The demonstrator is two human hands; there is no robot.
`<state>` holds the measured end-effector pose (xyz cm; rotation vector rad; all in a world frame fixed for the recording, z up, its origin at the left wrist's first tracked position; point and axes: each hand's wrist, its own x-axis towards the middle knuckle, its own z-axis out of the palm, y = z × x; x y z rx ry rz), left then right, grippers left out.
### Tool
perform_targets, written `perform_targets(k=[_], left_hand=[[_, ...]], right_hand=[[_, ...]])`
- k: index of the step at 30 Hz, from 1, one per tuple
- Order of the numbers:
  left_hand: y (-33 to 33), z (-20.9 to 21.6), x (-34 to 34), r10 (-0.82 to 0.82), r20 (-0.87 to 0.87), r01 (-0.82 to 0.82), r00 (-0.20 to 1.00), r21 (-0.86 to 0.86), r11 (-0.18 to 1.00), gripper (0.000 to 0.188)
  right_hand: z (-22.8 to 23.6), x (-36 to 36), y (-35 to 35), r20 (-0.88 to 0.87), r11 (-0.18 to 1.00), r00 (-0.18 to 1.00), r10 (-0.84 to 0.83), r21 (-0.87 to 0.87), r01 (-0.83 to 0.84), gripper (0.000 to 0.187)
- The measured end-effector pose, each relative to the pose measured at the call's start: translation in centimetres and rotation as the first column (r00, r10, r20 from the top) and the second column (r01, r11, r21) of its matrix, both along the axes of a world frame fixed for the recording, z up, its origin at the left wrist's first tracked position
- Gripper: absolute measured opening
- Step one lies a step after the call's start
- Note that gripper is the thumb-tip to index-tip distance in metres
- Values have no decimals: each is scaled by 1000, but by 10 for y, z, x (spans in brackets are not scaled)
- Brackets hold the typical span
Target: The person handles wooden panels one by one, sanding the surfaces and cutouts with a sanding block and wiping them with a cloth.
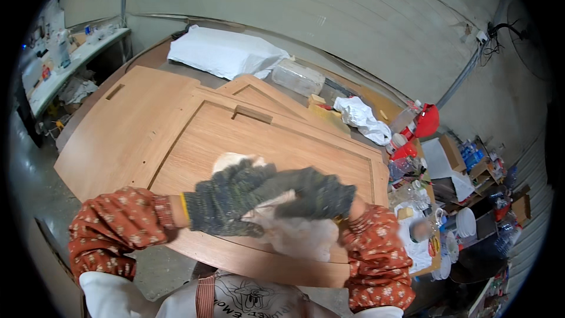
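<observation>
Left hand (226, 197) and right hand (315, 191) on a cloth (306, 237)

From mid-view, a clear box (299, 78) sits at 12 o'clock, a white tub (465, 222) at 4; their contents are indistinct. The cloth, pale and crumpled, lies at 6 o'clock on a light-brown wooden panel (282, 141), grooved and slotted. Both gloved hands touch it; blurred fingers leave each grip's closure impossible to tell.

The left hand (229, 194) and right hand (315, 191) were blurred, the 2 of them hiding part of the pale cloth (303, 234), so neither grip could be made out. The lower edge cut off the printed garment (253, 299); items on the far-left surface (77, 65) were too small to tell.
</observation>
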<state>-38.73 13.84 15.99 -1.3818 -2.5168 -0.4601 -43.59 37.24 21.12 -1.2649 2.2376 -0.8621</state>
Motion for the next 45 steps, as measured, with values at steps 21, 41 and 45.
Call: perform_targets(k=[21,41,45], left_hand=[[53,-9,-106,395,-294,-449,870,-143,882,44],[-67,-44,-163,807,-25,-741,590,382,553,31],[-212,-59,-186,715,-217,-606,664,404,685,34]], right_hand=[[-52,-128,89,-625,549,470,-623,78,832,59],[-95,-141,104,-742,593,123,-659,-412,692,42],[-71,-124,104,-774,725,327,-543,-234,648,44]])
